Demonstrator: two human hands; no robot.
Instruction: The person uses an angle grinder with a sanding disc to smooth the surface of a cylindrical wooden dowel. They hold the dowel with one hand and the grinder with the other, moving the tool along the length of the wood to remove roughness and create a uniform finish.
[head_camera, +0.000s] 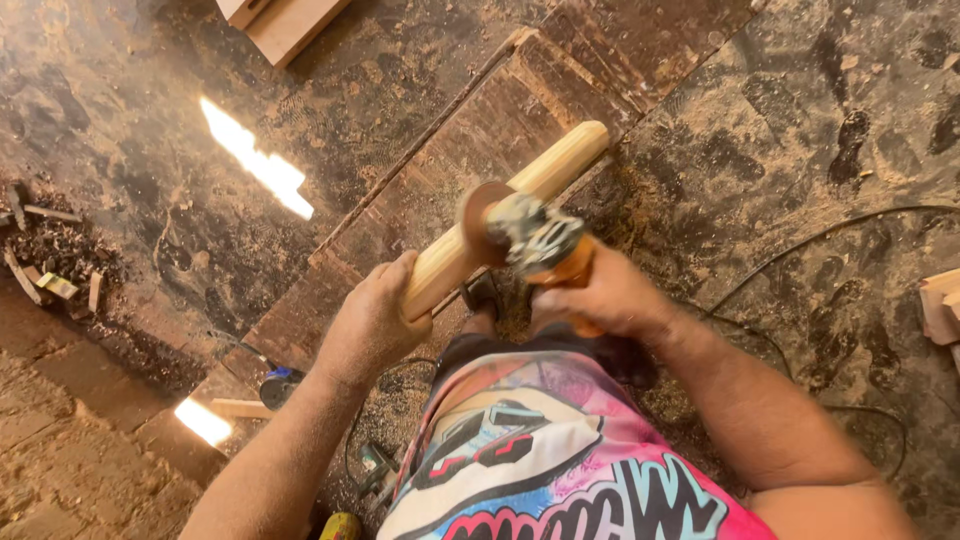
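My left hand (372, 320) grips the near end of a pale round wooden post (548, 167), which slants up and to the right over the floor. My right hand (605, 297) holds an orange-bodied angle grinder (540, 243). Its brown sanding disc (476, 222) rests against the side of the post, about halfway along. The grinder head is blurred by motion. My knees and a brightly patterned shirt fill the lower middle of the view.
A long dark plank (470, 150) lies on the sawdust-covered floor under the post. A black cable (820, 240) curves across the floor at right. Wood offcuts (285, 22) sit at top, scraps (50, 280) at left, small tools (280, 385) near my left forearm.
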